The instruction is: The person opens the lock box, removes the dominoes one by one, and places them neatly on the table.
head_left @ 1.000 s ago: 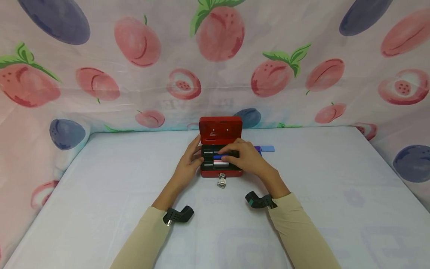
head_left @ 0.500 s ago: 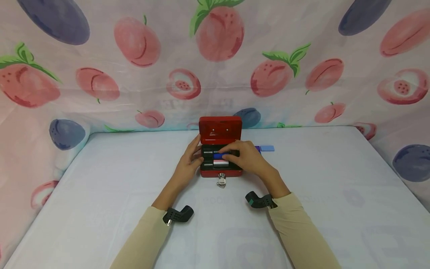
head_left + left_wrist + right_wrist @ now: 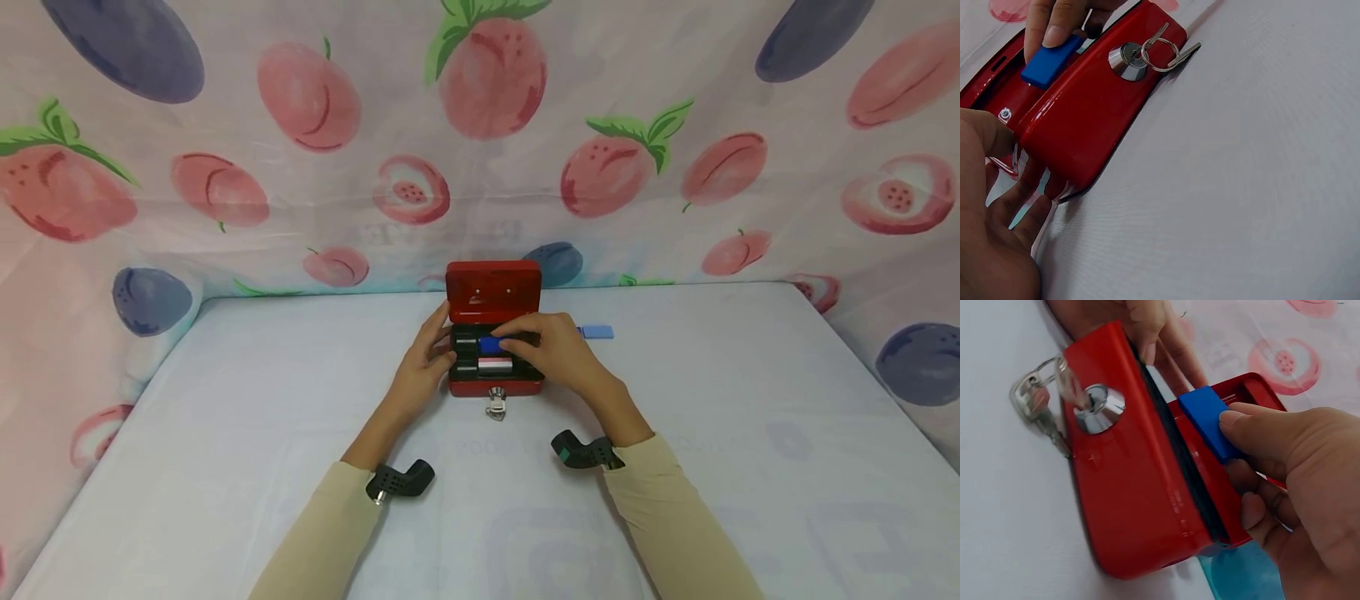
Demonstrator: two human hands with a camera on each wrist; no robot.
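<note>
A red cash box stands with its lid raised and a black compartment tray inside. My left hand holds its left side, thumb at the rim and fingers along the outer wall. My right hand reaches over the tray and pinches a flat blue rectangular block between thumb and fingers; in both wrist views the block shows above the box's front rim. In front of the blue block, a pink-and-white piece lies in the tray. The tray's right part is hidden by my right hand.
Keys on a ring hang from the lock on the box's front. Right of the box lies a light blue flat piece, with a darker blue one partly hidden beside it. A fruit-print cloth hangs behind the white table.
The blue block has come up out of the tray in my right hand, showing more of its face. My left hand stays in place on the box.
</note>
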